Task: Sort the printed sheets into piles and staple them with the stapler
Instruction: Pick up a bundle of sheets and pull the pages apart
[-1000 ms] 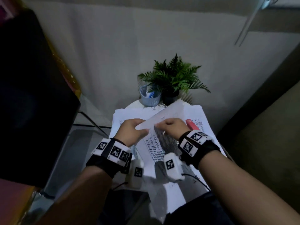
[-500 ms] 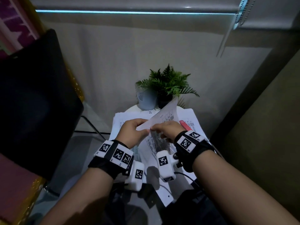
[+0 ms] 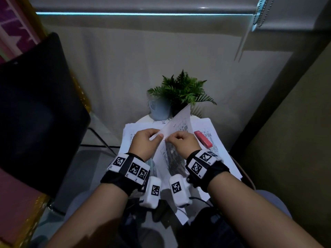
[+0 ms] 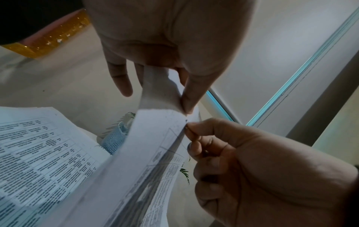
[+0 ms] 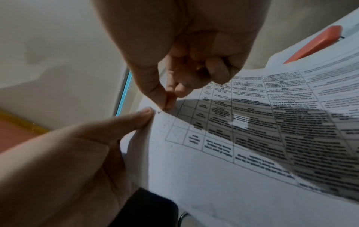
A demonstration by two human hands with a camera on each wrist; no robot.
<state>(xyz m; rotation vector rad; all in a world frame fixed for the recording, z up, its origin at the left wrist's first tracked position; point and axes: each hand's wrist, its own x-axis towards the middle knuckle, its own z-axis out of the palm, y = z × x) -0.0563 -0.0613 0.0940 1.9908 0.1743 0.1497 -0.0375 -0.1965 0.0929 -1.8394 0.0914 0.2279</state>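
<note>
we've got a set of printed sheets (image 3: 176,138) lifted off the table, corner up, both hands on the same top corner. left hand (image 3: 146,143) pinches the corner edge between thumb and fingers; the top page folds back over it. right hand (image 3: 185,143) has thumb and index tip pinched tight at a small dark mark on that corner (image 5: 159,112), likely a staple, too small to confirm. whether the right fingertips grip the mark itself or just the paper there, we cannot tell.

rest of the printed sheets lie spread on the small round table (image 3: 143,119), under and around the held set. red stapler (image 3: 203,139) lies on the papers at 3 o'clock of the right hand, just beside it, untouched. blue mesh cup (image 3: 159,109) and potted fern (image 3: 182,90) at 12 o'clock, table's far edge.

risks as we judge them:
- hands pulling apart at one corner: thin paper tears there.
- held set hangs off that one pinched corner; slip and pages fan onto the loose sheets, mixing piles.
- sheets overhang the table's near edge; a wrist brush could slide them off.
</note>
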